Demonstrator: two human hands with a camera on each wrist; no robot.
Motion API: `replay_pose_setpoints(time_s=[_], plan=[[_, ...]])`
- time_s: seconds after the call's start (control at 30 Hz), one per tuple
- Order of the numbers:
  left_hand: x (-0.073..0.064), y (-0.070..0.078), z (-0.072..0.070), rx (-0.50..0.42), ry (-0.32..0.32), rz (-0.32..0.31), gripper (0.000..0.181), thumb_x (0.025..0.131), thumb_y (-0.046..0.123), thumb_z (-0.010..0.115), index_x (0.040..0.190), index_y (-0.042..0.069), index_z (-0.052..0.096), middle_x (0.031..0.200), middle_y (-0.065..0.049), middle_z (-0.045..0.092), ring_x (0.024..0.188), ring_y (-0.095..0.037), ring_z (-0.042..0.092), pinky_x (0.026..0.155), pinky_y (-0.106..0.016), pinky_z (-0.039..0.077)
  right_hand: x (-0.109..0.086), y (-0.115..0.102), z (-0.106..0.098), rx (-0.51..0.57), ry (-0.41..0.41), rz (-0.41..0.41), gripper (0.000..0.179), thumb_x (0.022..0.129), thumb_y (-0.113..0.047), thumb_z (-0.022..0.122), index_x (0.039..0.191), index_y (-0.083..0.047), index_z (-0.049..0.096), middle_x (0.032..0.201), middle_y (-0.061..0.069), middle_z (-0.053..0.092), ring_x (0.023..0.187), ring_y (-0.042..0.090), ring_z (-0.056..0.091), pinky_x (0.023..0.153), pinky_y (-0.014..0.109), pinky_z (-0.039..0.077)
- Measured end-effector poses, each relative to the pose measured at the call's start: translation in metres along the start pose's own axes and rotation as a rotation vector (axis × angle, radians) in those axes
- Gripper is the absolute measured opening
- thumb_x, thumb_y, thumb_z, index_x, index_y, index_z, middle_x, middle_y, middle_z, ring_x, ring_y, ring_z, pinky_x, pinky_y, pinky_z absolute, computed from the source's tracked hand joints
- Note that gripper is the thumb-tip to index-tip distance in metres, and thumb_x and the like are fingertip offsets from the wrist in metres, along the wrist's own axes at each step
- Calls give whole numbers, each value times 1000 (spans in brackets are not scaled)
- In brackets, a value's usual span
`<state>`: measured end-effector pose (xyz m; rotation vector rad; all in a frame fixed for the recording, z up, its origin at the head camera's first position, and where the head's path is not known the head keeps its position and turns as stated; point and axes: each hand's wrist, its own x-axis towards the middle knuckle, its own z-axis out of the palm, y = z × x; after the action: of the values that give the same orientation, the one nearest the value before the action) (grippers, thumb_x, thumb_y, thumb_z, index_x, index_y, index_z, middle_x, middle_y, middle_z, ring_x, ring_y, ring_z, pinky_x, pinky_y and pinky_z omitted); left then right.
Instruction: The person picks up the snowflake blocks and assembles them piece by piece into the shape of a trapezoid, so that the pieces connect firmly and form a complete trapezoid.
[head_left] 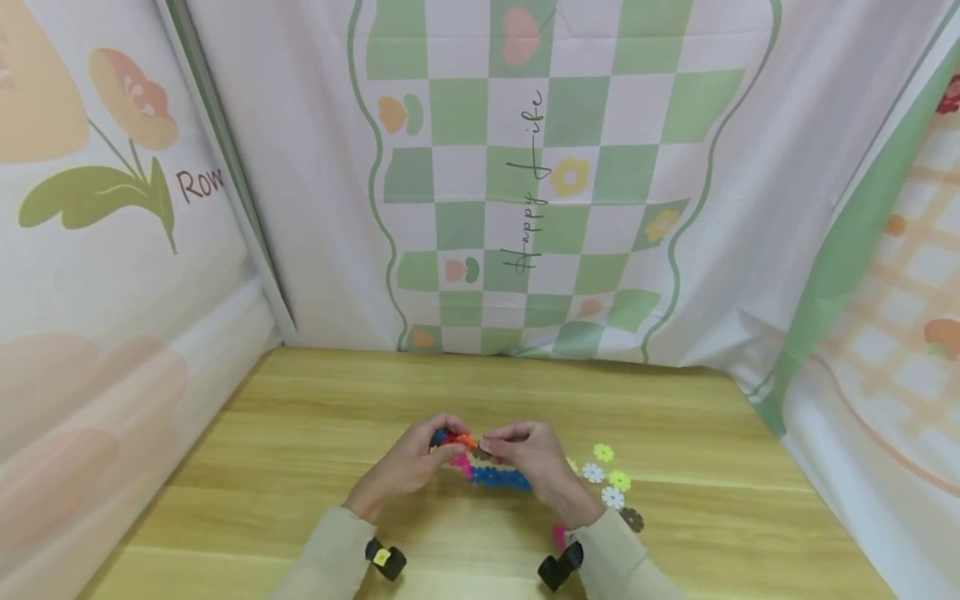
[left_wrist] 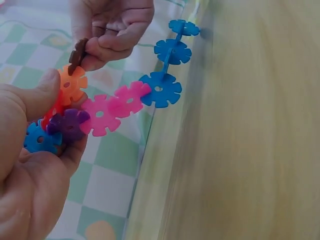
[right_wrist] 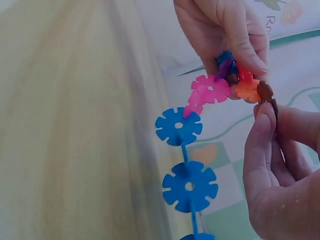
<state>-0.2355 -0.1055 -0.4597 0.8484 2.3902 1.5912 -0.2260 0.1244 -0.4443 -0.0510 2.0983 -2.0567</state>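
My left hand (head_left: 405, 460) grips one end of a chain of slotted plastic snowflake discs, near its red disc (left_wrist: 52, 115) and orange disc (left_wrist: 74, 86). Purple (left_wrist: 69, 125) and blue (left_wrist: 42, 138) discs sit against its fingers. From there the chain runs through pink discs (right_wrist: 210, 89) to several blue ones (right_wrist: 190, 186), hanging past the hands. Between thumb and fingers, my right hand (head_left: 536, 462) pinches a brown disc (right_wrist: 266, 93), edge-on at the orange disc's rim. Whether their slots interlock, I cannot tell.
Loose yellow (head_left: 603, 452), white (head_left: 612, 497) and brown (head_left: 632, 520) snowflake discs lie on the wooden table (head_left: 360, 392), right of the right hand. Something pink (head_left: 559, 535) shows beside the right cuff. Printed curtains (head_left: 322, 208) hang behind and at both sides.
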Motion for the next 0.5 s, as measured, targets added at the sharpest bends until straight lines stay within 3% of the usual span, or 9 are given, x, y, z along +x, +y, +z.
replay_pose_setpoints(time_s=[0.1, 0.2, 0.4, 0.5], plan=[[0, 2, -3, 2, 4, -7, 26, 108, 19, 61, 129, 5, 62, 120, -9, 70, 105, -15, 67, 91, -25, 57, 2, 2, -1, -1, -14, 20, 20, 94, -7, 79, 107, 8, 77, 95, 8, 79, 82, 15, 76, 77, 26, 64], [0, 5, -6, 9, -4, -4, 27, 107, 21, 64, 130, 7, 64, 121, -7, 71, 107, -18, 68, 94, -30, 57, 4, 0, -7, -50, -79, 7, 21, 97, -11, 77, 110, 5, 77, 100, 10, 80, 86, 15, 77, 80, 27, 65], [-1, 8, -4, 232, 0, 55, 40, 98, 34, 77, 134, 19, 69, 132, 4, 72, 128, -20, 65, 113, -48, 50, 2, -5, -18, -164, -172, -41, 25, 100, -17, 74, 115, 3, 77, 105, 11, 81, 92, 16, 76, 84, 30, 65], [-1, 13, 2, 291, -2, 91, 48, 94, 34, 82, 137, 18, 69, 135, 4, 72, 127, -19, 66, 112, -47, 53, 0, -7, -19, -209, -201, -56, 26, 100, -19, 75, 117, 2, 76, 107, 11, 80, 91, 14, 76, 84, 30, 65]])
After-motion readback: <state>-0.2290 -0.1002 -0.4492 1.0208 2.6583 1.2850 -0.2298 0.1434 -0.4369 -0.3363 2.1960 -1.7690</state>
